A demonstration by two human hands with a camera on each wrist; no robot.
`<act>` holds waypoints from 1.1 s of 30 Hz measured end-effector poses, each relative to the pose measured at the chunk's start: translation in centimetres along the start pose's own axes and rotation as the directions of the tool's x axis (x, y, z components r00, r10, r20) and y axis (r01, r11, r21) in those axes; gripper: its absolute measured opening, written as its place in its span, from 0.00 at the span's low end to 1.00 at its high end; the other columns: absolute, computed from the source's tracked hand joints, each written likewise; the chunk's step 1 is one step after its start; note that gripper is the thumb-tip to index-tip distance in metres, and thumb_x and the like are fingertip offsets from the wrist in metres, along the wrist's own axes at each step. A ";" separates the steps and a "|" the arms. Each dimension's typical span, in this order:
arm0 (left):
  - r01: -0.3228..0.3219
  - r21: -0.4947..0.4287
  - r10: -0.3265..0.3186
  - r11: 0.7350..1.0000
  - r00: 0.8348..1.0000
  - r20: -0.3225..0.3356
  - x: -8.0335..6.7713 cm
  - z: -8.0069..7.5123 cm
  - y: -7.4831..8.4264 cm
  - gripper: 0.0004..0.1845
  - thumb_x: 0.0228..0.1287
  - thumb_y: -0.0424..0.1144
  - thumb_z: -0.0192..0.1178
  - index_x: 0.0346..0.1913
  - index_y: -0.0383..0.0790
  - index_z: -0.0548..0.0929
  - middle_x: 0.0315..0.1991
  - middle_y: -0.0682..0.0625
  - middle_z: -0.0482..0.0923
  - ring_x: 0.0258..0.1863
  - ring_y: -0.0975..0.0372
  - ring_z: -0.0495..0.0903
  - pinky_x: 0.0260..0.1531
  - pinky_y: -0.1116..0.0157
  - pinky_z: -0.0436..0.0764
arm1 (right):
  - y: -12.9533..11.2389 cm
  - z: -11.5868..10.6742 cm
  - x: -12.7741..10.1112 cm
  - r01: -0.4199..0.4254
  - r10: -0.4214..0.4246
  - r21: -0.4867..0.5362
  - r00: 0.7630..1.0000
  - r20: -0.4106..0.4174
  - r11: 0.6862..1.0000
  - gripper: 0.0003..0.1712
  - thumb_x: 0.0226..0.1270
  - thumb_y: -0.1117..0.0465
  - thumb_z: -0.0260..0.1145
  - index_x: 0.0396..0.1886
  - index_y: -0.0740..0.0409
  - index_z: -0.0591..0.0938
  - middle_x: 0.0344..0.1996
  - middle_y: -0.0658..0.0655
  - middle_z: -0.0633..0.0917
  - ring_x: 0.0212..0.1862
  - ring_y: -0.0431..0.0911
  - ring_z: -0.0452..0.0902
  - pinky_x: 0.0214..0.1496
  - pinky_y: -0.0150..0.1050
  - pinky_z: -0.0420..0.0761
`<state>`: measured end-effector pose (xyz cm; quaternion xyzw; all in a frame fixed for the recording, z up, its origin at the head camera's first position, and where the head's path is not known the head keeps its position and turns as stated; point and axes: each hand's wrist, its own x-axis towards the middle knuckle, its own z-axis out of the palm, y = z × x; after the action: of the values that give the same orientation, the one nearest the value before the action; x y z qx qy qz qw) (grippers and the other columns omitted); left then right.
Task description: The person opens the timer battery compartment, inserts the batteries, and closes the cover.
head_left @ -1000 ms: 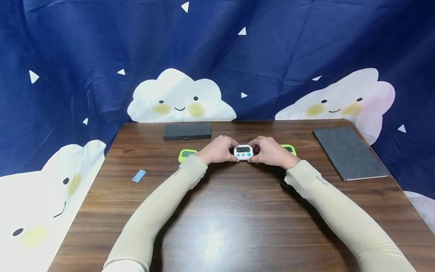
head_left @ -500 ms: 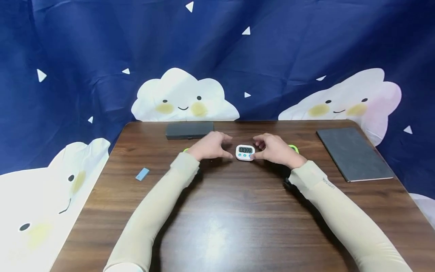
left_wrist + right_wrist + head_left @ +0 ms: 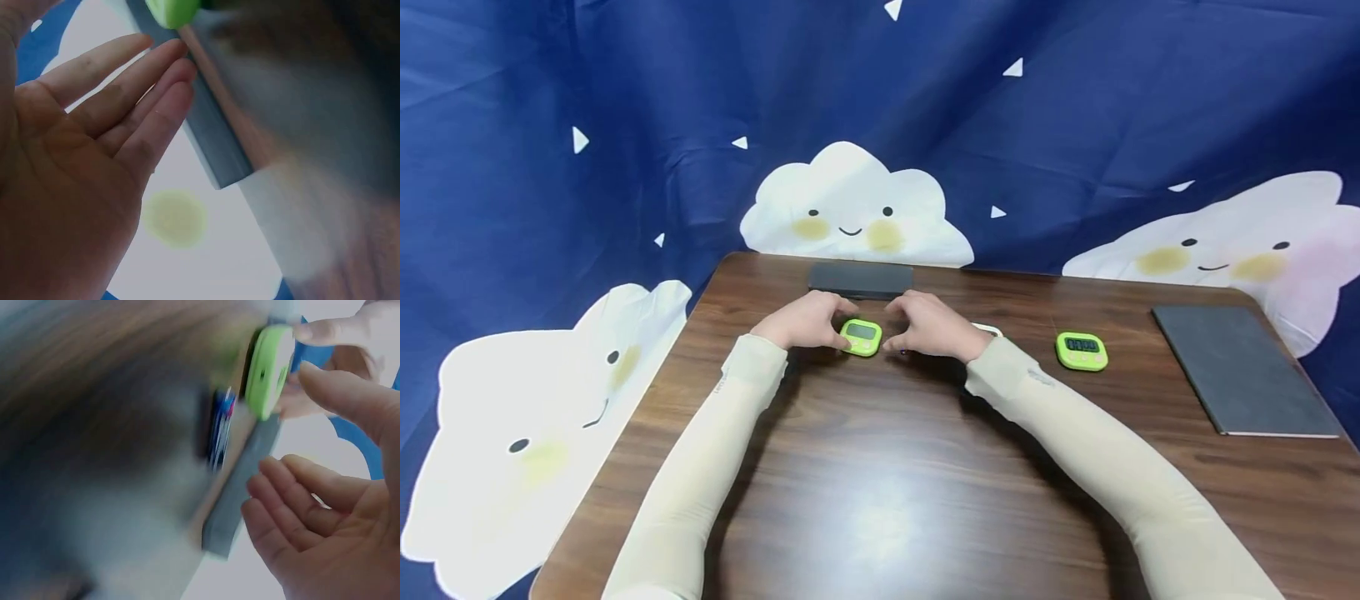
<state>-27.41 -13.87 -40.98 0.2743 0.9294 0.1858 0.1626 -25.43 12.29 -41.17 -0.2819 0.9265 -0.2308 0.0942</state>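
Both hands close in from either side on the green timer [image 3: 861,337] standing on the table [image 3: 880,467] just in front of the dark case [image 3: 860,280]: the left hand [image 3: 806,321] has straight, relaxed fingers at its left edge, and the right hand [image 3: 928,327], loosely spread, is just beside its right edge. No grip is formed yet, so judging by this the handling of this timer is only beginning. A second green timer [image 3: 1081,351] stands apart to the right, the white timer [image 3: 988,330] is mostly hidden behind the right wrist, and both wrist views are blurred, so actual contact cannot be confirmed.

Wooden table [image 3: 880,467]; navy cloud backdrop [image 3: 850,100]

glossy wood table [image 3: 887,467] (plastic timer [image 3: 861,337])
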 end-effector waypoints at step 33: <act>-0.465 -0.454 0.184 0.760 0.824 -0.536 0.0 -1.2 7.6 0.32 0.61 0.44 0.86 0.69 0.48 0.90 0.65 0.51 0.89 0.59 0.59 0.89 0.70 0.58 0.86 | 0.0 -8.2 -8.0 0.089 0.012 0.322 0.954 -0.300 0.943 0.36 0.66 0.56 0.86 0.74 0.49 0.85 0.61 0.52 0.85 0.62 0.46 0.83 0.67 0.38 0.84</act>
<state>-24.48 -8.21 -36.67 0.3228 0.7781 0.5383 -0.0246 -21.32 19.86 -33.60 -0.2425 0.8721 -0.4249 -0.0046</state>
